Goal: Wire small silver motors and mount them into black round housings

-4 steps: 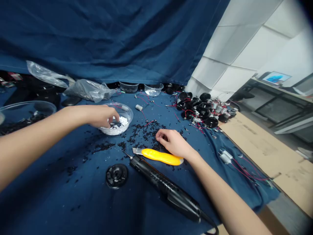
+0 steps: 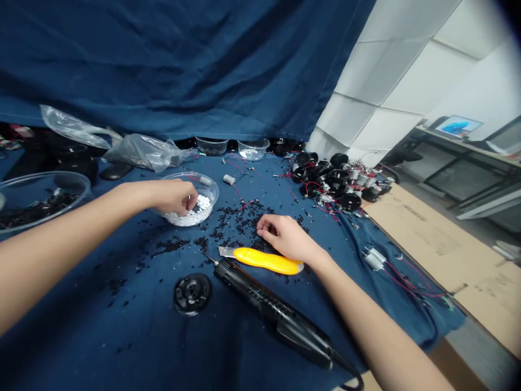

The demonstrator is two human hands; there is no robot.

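My left hand (image 2: 178, 197) reaches into a clear plastic bowl (image 2: 215, 196) of small white pieces (image 2: 202, 203). Its fingers are bent together, tips down among the pieces; what they pinch, if anything, is hidden. On the cloth, my right hand (image 2: 284, 234) rests beside scattered small black parts (image 2: 240, 221), probably screws. Its fingers are curled in against the thumb, and I cannot make out anything between them. Just below that hand lies a yellow utility knife (image 2: 266, 260), blade to the left. Nearer me are a black electric screwdriver (image 2: 272, 309) and a round black plastic part (image 2: 192, 294).
A clear tub (image 2: 87, 190) of dark pieces stands at left. Plastic bags (image 2: 146, 152) and clear bowls (image 2: 253, 149) line the back. Wired motors and black housings (image 2: 337, 179) are heaped at right. One small motor (image 2: 229, 179) lies mid-cloth, another (image 2: 374, 259) at the right edge near cardboard (image 2: 431, 233).
My left hand has dipped lower into the bowl and its fingers have drawn together among the white pieces. My right hand stays in place; the view has shifted slightly.
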